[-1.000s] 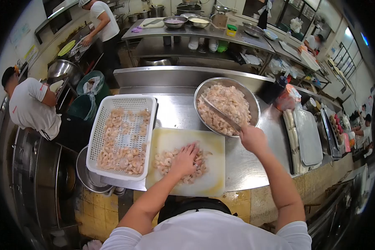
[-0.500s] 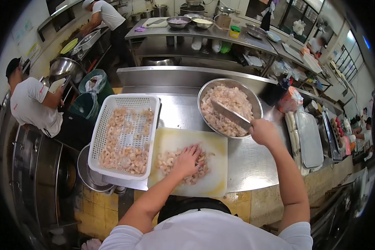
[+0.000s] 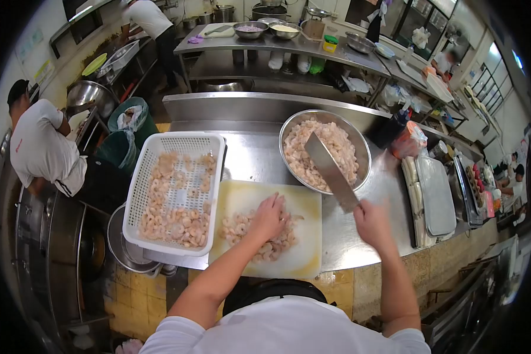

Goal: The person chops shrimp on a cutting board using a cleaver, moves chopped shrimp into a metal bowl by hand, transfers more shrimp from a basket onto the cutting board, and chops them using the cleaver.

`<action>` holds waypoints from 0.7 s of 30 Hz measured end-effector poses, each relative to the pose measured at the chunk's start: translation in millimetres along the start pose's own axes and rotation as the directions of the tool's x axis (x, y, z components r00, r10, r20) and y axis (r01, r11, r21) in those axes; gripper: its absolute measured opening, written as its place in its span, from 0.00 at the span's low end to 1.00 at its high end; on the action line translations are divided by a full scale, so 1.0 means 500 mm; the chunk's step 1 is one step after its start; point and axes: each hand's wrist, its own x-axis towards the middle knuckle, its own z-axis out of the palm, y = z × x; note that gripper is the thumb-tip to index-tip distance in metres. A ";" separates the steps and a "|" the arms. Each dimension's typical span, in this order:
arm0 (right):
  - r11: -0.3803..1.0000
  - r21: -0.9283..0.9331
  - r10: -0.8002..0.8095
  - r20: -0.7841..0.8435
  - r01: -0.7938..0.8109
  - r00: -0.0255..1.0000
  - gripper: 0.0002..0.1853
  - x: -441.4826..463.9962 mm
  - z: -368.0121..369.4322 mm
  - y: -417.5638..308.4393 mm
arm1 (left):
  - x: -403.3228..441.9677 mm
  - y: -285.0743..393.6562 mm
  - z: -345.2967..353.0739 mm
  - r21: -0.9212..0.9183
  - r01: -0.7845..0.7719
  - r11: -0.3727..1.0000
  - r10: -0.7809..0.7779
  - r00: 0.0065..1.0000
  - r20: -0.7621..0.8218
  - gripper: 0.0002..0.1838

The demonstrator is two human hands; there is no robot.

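My right hand [image 3: 371, 224] is wrapped round the handle of a cleaver [image 3: 331, 172], whose wide blade points up and to the left, over the near part of the steel bowl [image 3: 367, 154]. Shrimp meat [image 3: 315, 127] fills that bowl. My left hand [image 3: 269, 217] lies on a pile of shrimp [image 3: 270, 251] on the white, yellow-stained cutting board [image 3: 304, 259]; its fingers are partly hidden, and whether they grip any shrimp is unclear. Left of the board, a white perforated basket [image 3: 134, 203] holds more shrimp [image 3: 186, 227].
Behind the steel table [image 3: 248, 156] runs a raised metal edge. Trays [image 3: 436, 197] and a bagged orange item [image 3: 408, 141] stand at the right. Green bins [image 3: 119, 147] and a co-worker [image 3: 44, 141] are at the left; another person [image 3: 150, 20] bends farther back.
The cleaver has turned so that more of its broad side shows, and my right hand has moved lower, towards me. My left hand has lifted and bunched slightly over the shrimp.
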 end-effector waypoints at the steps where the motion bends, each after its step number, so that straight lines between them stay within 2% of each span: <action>1: 0.999 0.048 -0.008 -0.028 0.009 1.000 0.13 -0.036 0.012 -0.015 | 0.016 0.006 0.001 0.054 -0.022 0.998 0.024 0.999 -0.030 0.32; 2: 0.994 0.099 0.045 0.004 -0.046 0.999 0.13 -0.072 0.027 -0.023 | 0.023 0.010 0.004 0.109 -0.043 0.993 0.049 0.997 -0.056 0.31; 4: 0.975 0.172 0.132 0.069 -0.142 0.989 0.12 -0.139 0.066 -0.032 | 0.015 -0.002 0.025 0.142 -0.091 0.986 0.086 0.995 0.045 0.31; 5: 0.970 0.199 0.130 0.053 -0.138 0.990 0.12 -0.170 0.091 -0.028 | 0.010 -0.007 0.032 0.157 -0.118 0.981 0.104 0.990 0.096 0.31; 8: 0.973 0.171 0.144 0.060 -0.152 0.988 0.12 -0.218 0.147 -0.001 | -0.014 -0.003 0.006 -0.036 -0.122 0.992 0.126 0.904 0.409 0.31; 11: 0.981 0.114 0.153 0.054 -0.158 0.987 0.12 -0.238 0.170 0.017 | -0.023 0.031 0.003 -0.168 -0.026 0.985 0.083 0.936 0.342 0.30; 14: 0.979 0.066 0.189 0.061 -0.193 0.980 0.12 -0.225 0.169 0.021 | -0.006 0.051 0.042 0.136 -0.356 0.925 0.342 0.933 0.112 0.28; 17: 0.975 0.051 0.214 0.072 -0.218 0.974 0.15 -0.219 0.176 0.018 | -0.022 0.053 0.061 0.214 -0.379 0.900 0.339 0.919 0.201 0.25; 20: 0.977 0.065 0.194 0.101 -0.201 0.976 0.16 -0.223 0.231 0.038 | -0.066 0.028 0.025 0.054 -0.498 0.866 0.473 0.849 0.236 0.20; 21: 0.977 0.071 0.193 0.122 -0.202 0.974 0.16 -0.225 0.239 0.033 | -0.078 0.028 0.016 0.025 -0.497 0.867 0.485 0.855 0.185 0.18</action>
